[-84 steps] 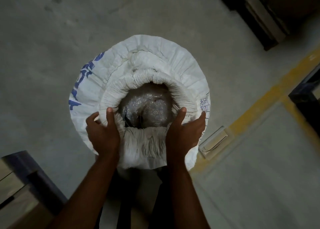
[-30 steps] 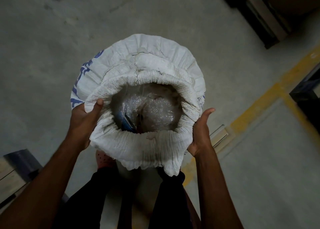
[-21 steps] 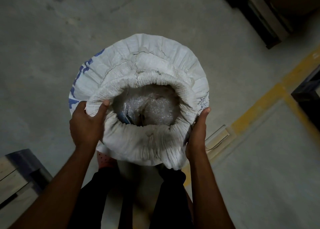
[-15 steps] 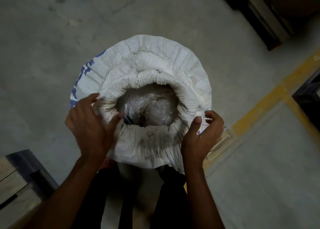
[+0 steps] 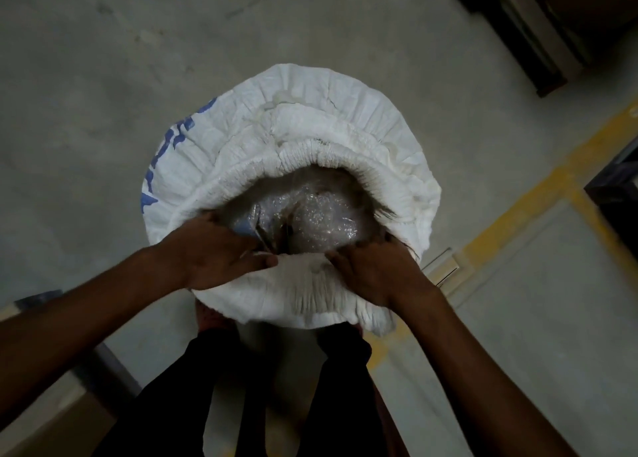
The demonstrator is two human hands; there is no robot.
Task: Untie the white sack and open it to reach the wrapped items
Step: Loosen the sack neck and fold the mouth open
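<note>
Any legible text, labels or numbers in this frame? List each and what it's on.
None can be read.
Blue print on the outer left side of the white sack: creased and cut off, unreadable.
Yellow line on the floor: a plain stripe, no lettering.

Wrapped items inside sack

Both arms reach forward, bare forearms converging. Left hand palm-down, fingers curled over the near-left sack rim. Right hand palm-down, fingers clamped on the near-right rim.
</note>
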